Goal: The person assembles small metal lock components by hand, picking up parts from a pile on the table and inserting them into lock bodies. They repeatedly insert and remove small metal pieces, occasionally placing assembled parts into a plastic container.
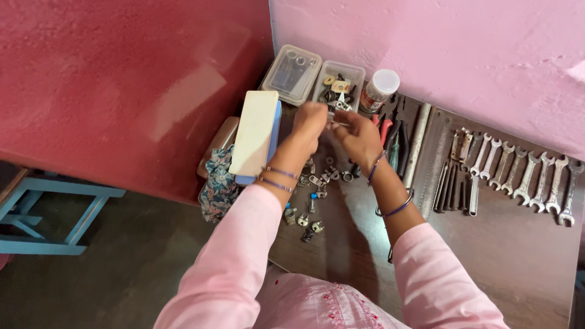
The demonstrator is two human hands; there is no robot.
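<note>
head view, left hand (309, 119) and right hand (359, 137) pinching thin metal part (339, 123) between them, above small fittings (314, 201)

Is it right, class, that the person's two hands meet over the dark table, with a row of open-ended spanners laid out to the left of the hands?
Not quite. In the head view the left hand and right hand do meet over the dark table, but the row of spanners lies to the right of the hands, not the left.
</note>
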